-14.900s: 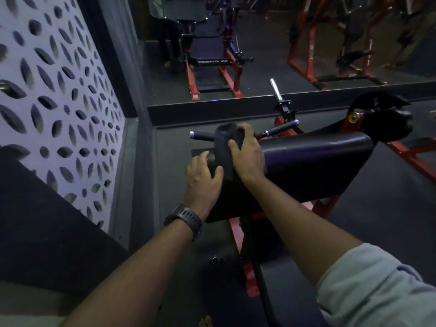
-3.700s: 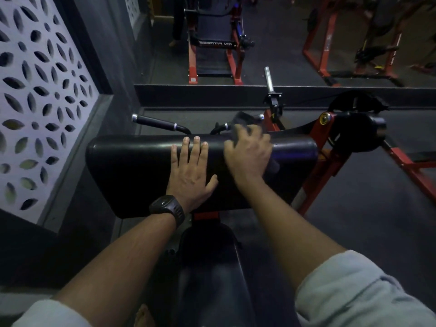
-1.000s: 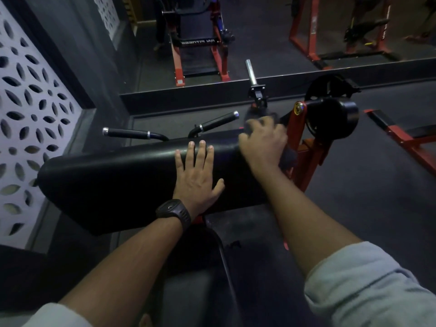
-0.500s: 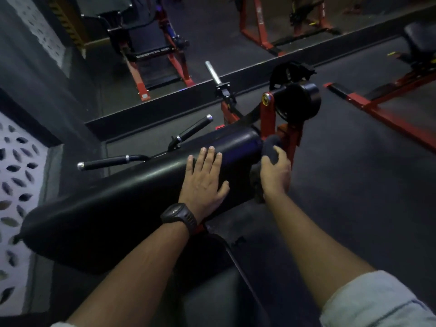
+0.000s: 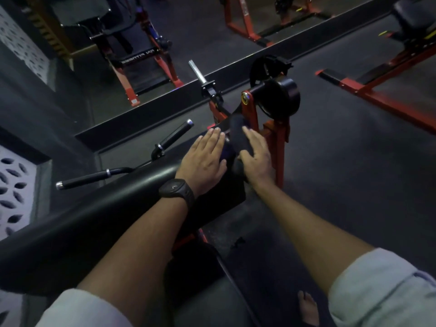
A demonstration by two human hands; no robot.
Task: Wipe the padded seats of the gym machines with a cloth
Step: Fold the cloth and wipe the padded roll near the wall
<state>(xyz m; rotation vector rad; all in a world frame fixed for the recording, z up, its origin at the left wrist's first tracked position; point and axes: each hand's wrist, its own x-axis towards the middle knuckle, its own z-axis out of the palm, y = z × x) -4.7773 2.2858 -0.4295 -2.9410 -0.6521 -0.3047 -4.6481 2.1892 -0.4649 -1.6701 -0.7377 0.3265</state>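
Cloth (image 5: 237,136), dark and bunched, lies draped over the right end of the long black pad (image 5: 106,208), which runs slantwise from the lower left of the view up towards the middle. The right hand (image 5: 256,159) lies on top of the cloth at that end: its fingers run forward along the fabric and its thumb tucks round a fold on the near side, so the hand grips the cloth against the end of the pad. How tightly the far fingers close I cannot tell, since they blur a little.

The left hand (image 5: 204,159) rests flat on the top of the pad just beside the right hand, with its fingers straight and together, grasping nothing, and the fingertips reaching the pad's far edge. A black watch (image 5: 175,191) sits on that wrist. Both forearms are bare, with pale sleeves (image 5: 377,291) pushed up near the elbows.

Beyond the pad's far edge two black handles (image 5: 174,136) stick out to the left. A red frame (image 5: 278,142) stands just beside the pad's right end and carries a black roller (image 5: 280,97); a chrome peg (image 5: 197,71) rises behind it. A dark seat (image 5: 205,293) sits below the pad's near edge, and a bare foot (image 5: 308,310) stands on the dark floor (image 5: 354,185) to its right. A wall mirror (image 5: 141,57) fills the top of the view.
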